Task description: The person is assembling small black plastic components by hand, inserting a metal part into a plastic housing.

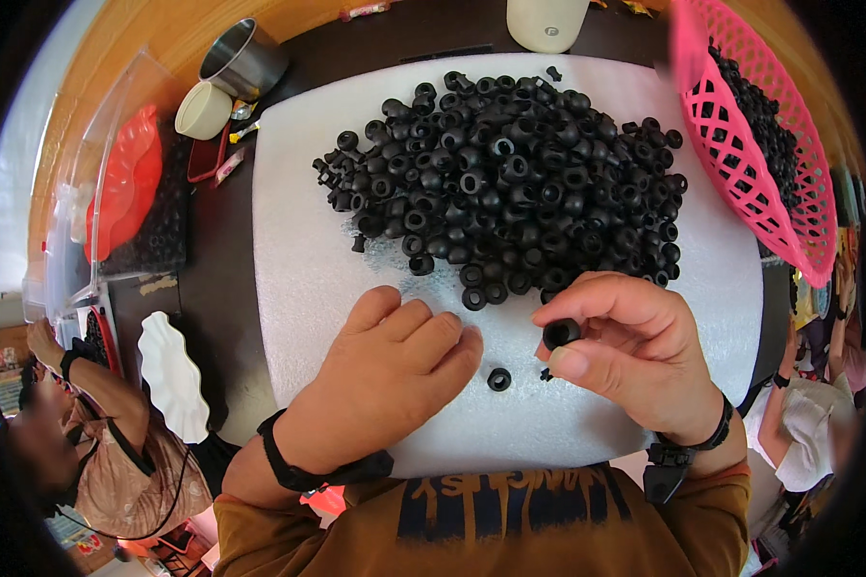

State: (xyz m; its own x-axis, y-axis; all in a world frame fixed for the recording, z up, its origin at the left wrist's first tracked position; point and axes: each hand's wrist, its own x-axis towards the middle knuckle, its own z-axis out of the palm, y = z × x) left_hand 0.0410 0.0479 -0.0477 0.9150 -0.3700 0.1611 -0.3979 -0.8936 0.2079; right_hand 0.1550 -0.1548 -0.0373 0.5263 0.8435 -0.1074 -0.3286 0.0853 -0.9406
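Note:
My right hand pinches a hollow, round black part between thumb and fingers, its opening facing up. Beside it, my left hand is curled above the white foam sheet, back of the hand up; whatever its fingers may hold is hidden. Between the hands a black ring-like part lies alone on the foam. A tiny black piece shows just under my right fingers. Beyond both hands spreads a large heap of similar round black parts, with smaller knobbly black pieces at its left edge.
A pink lattice basket with small black pieces leans at the right. Far left stand a steel cup, a cream cup and a red tray. A white scalloped dish lies nearer. Other people sit at both sides.

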